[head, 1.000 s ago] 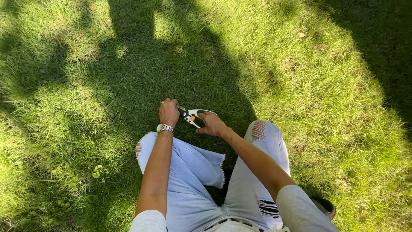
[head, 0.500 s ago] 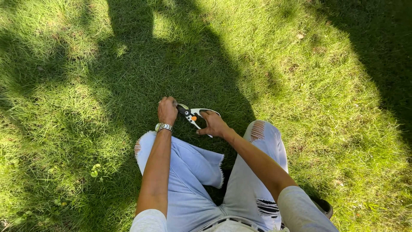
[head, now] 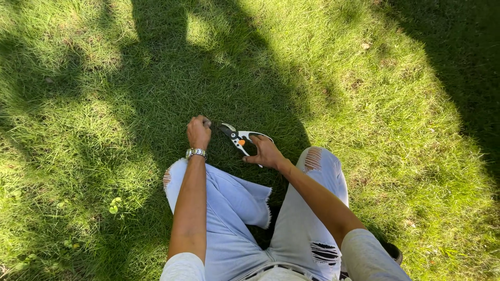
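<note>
Looking down from the head camera, a person kneels on a sunlit lawn [head: 364,104] crossed by broad shadows. Their right hand [head: 265,152] is wrapped around the handles of a pair of garden shears [head: 238,138], black and white with an orange spot, held low just above the ground in front of the knees. The blades point toward the left hand [head: 199,131], which is curled into a fist, pinching a tuft of grass close to the blade tips. A metal watch [head: 196,153] circles the left wrist, above pale ripped jeans [head: 312,208]
</note>
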